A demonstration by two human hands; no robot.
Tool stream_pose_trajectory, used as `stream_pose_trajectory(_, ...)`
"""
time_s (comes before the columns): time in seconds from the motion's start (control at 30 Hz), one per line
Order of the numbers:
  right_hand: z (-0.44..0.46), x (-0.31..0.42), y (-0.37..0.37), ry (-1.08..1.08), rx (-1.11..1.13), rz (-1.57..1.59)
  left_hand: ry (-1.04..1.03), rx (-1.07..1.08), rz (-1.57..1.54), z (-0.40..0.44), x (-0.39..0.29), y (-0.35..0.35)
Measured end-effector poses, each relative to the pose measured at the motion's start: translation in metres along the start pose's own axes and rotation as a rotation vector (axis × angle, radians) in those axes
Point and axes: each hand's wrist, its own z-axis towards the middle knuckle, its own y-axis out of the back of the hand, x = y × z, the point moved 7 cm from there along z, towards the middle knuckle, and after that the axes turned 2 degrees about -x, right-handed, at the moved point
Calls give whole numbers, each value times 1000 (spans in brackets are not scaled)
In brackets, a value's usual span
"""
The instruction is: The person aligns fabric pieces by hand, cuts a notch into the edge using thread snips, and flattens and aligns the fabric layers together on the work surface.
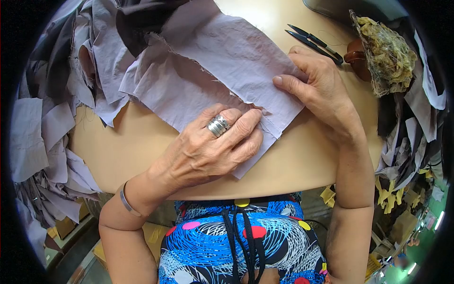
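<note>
A mauve cloth piece (250, 52) with frayed edges lies across the table in front of me, one layer folded over another. My left hand (222, 137), with rings on one finger, presses on the cloth near its lower corner, its fingers curled together at the frayed edge. My right hand (317, 83) pinches the cloth's right edge between thumb and fingers, the thumb on top. The fingertips of my left hand are partly hidden against the fabric. Black thread snips (314, 43) lie beyond my right hand.
Grey and mauve cloth strips (56, 118) are heaped at the left and hang over the table (113, 156). At the right stand a bundle of tangled threads (385, 54) and a brown object (358, 59), with more cloth strips (421, 104) hanging beside them.
</note>
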Motion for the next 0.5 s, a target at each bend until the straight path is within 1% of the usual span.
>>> stream_pose_trajectory(0.2, 1, 1, -1, 1, 35, -4, 13, 9, 69, 1, -4, -1)
stream_pose_trajectory(0.4, 1, 1, -3, 48, 26, -22, -63, 105, 211, 3, -14, -3)
stream_pose_trajectory(0.5, 1, 2, -3, 57, 28, -61, -90, 131, 196, 4, -17, -2)
